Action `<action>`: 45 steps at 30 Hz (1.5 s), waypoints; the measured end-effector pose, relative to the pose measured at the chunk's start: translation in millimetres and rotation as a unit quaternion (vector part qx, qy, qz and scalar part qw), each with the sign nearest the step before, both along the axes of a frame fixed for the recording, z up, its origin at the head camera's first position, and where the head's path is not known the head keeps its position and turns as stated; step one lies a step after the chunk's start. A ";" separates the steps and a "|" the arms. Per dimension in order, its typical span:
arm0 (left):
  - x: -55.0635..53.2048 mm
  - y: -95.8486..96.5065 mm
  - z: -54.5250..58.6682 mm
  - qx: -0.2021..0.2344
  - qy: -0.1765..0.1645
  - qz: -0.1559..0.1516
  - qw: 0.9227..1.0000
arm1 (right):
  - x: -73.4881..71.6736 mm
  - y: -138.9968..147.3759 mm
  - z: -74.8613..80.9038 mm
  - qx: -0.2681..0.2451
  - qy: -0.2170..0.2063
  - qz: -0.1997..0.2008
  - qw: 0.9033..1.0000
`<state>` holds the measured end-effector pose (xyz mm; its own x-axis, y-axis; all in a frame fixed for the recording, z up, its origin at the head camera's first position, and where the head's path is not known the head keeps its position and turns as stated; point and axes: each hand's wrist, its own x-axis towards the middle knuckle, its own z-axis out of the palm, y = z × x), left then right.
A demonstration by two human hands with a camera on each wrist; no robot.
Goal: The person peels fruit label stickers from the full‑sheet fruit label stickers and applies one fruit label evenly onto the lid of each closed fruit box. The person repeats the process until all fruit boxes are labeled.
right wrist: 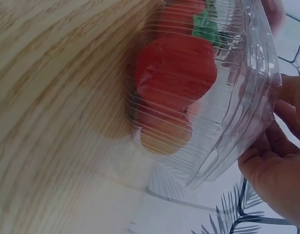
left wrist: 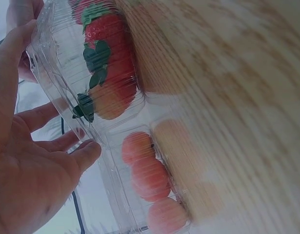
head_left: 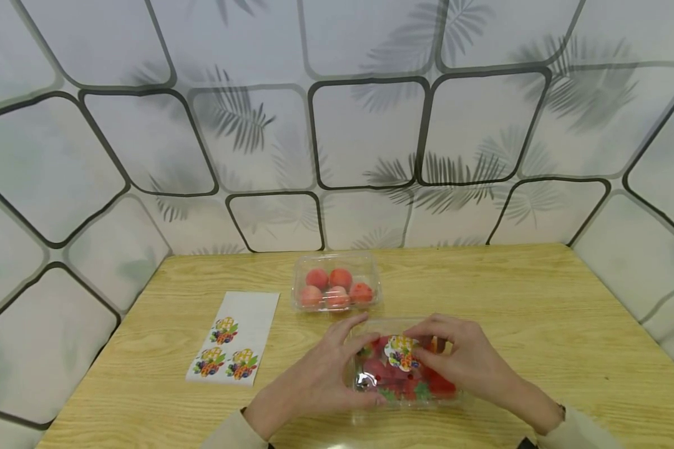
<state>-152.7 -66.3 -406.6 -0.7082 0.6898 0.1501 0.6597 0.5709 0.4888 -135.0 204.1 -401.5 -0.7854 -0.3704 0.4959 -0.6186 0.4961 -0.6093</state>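
Note:
A clear plastic box [head_left: 404, 396] of strawberries, its lid down, lies on the table before me. My left hand [head_left: 326, 374] holds its left end, thumb along the near edge and fingers reaching over the far side. On the lid is a round fruit-print sticker [head_left: 400, 350]. My right hand [head_left: 463, 355] pinches the sticker's right side between thumb and bent fingers. The left wrist view shows the left fingertips [left wrist: 89, 151] at the lid's rim. Seen from the right wrist, red strawberries [right wrist: 176, 70] show through the ribbed wall, and the right fingers [right wrist: 276, 141] are above the lid.
Behind stands a second clear box [head_left: 373, 271] with several round pinkish-red fruits [head_left: 339, 278]. To the left, a white sticker sheet [head_left: 253, 312] bears three fruit-print stickers. The wooden table [head_left: 539, 299] meets a patterned cloth wall [head_left: 371, 137] at the back and sides.

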 end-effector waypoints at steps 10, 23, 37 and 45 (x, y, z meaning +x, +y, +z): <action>0.8 -0.2 1.6 -0.005 -0.010 0.004 1.000 | -2.1 -0.3 -2.7 0.002 0.049 0.012 0.999; 1.5 0.3 1.2 -0.003 -0.021 0.006 1.000 | -2.7 -0.6 -6.1 0.022 0.063 0.029 0.997; 1.0 -0.3 1.2 0.004 -0.023 0.000 1.000 | -5.1 -1.0 -8.9 0.052 0.101 0.021 0.993; 1.3 0.2 2.0 0.004 -0.026 0.001 1.000 | -6.2 -1.9 -9.5 0.070 0.110 0.020 0.991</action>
